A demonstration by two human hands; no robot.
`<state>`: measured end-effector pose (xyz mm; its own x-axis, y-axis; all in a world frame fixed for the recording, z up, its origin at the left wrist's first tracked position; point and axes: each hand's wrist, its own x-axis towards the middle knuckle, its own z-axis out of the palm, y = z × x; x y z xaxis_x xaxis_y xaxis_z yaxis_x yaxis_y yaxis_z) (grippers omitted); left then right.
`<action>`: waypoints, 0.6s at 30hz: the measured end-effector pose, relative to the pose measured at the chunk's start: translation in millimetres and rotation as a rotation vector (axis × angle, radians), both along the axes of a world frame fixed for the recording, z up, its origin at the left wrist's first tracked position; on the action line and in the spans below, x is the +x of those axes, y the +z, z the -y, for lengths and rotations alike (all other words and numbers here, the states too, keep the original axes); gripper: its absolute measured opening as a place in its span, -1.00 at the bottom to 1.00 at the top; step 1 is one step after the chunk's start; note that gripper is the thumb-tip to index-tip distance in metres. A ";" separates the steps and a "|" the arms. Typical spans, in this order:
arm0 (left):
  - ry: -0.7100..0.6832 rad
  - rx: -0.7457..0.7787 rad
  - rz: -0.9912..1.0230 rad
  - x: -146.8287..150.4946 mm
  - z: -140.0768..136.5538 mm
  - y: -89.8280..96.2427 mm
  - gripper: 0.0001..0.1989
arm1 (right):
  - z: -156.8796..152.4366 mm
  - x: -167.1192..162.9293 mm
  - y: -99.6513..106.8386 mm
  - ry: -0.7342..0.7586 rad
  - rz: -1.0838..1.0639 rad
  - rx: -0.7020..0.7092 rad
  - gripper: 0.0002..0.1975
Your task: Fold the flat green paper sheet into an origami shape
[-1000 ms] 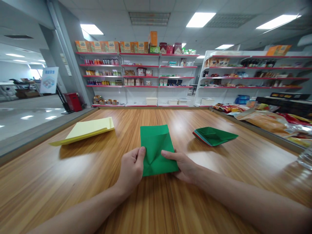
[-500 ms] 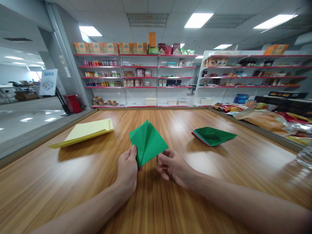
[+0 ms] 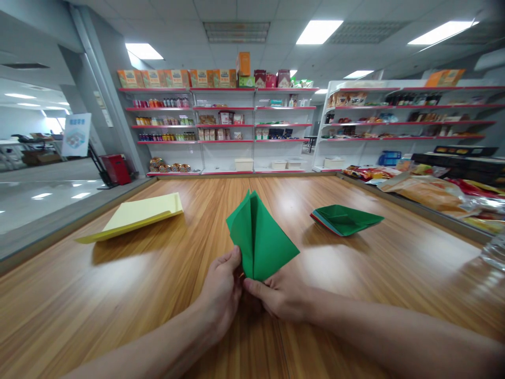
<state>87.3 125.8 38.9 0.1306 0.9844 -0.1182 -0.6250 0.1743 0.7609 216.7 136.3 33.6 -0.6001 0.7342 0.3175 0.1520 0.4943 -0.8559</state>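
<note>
A folded sheet of green paper (image 3: 268,242) is held up over the middle of the table, its layers parted along an upright crease. My left hand (image 3: 224,281) pinches its left edge, thumb in front, the other fingers mostly hidden behind. At the bottom corner my right hand (image 3: 282,295) is closed on the paper, with its thumb near the tip and fingers partly hidden underneath. To the right lies a stack of folded papers (image 3: 349,220), dark green on top with blue and red edges below. On the left rests a pad of yellow paper (image 3: 138,217), its near edge bent.
The wooden table (image 3: 158,326) has a raised rim. Past its right edge lie several snack bags (image 3: 426,195), and a clear glass or plastic object (image 3: 495,252) sits at the far right. Stocked shelves (image 3: 224,126) stand behind the table.
The green paper has moved right and turned more upright, and its layers have spread wider at the crease. My right hand has shifted from the right corner to the bottom tip.
</note>
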 end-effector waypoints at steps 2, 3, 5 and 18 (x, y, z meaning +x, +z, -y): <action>0.014 -0.012 0.004 -0.2 -0.6 -0.4 -0.65 | 0.3 0.4 3.5 -0.023 0.026 0.188 -0.71; 0.012 -0.002 -0.002 -0.4 -0.7 -0.6 -0.65 | -0.3 0.4 4.2 -0.044 0.035 0.258 -0.76; 0.013 0.050 -0.022 -0.6 -0.7 -1.6 -0.65 | -2.4 0.5 3.3 -0.126 0.020 0.323 -0.80; -0.064 0.092 -0.066 -0.8 -1.4 -9.6 -0.66 | 1.9 7.1 -1.2 -0.235 0.014 0.299 -0.75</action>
